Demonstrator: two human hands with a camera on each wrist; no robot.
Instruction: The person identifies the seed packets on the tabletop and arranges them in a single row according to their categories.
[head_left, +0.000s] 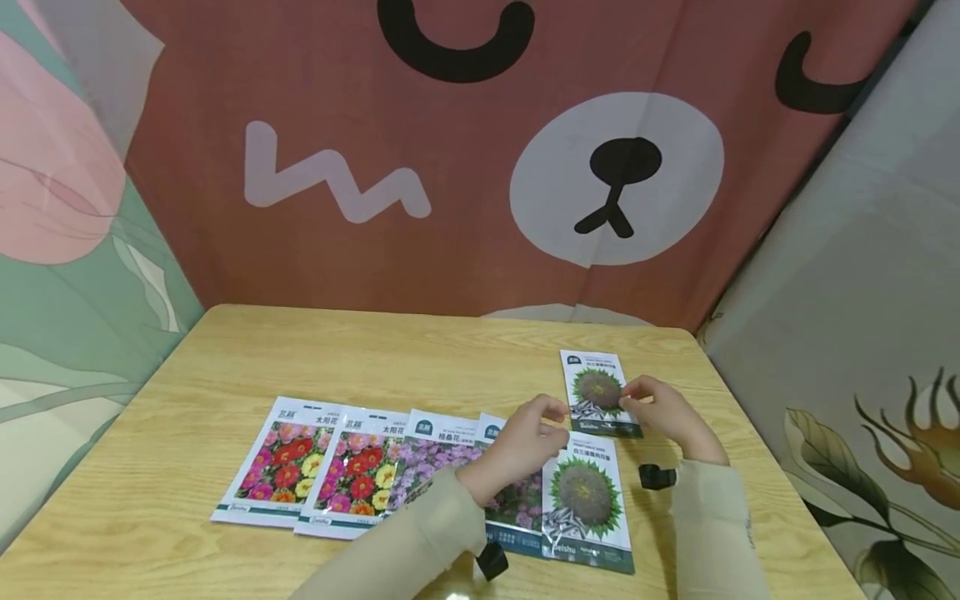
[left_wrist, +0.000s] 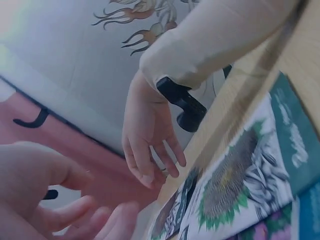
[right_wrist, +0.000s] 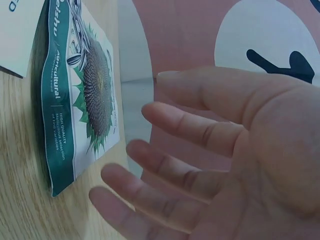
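A small sunflower seed packet [head_left: 596, 387] [right_wrist: 92, 85] lies flat on the wooden table [head_left: 450, 350], set back from a row of packets. My left hand [head_left: 558, 421] [left_wrist: 75, 210] hovers at its lower left corner with fingers loosely curled and holding nothing. Over its right edge, my right hand [head_left: 628, 396] [left_wrist: 150, 160] [right_wrist: 165, 165] has its fingers spread and relaxed, just clear of the packet. A larger sunflower packet [head_left: 585, 492] [left_wrist: 230, 185] lies below both hands at the right end of the row.
Left of the big sunflower packet lie purple-flower packets [head_left: 442, 454] and two red-flower packets [head_left: 281, 458], edges overlapping. Black wrist cameras [head_left: 656, 477] sit on both sleeves. Printed fabric walls close in the table's back and sides.
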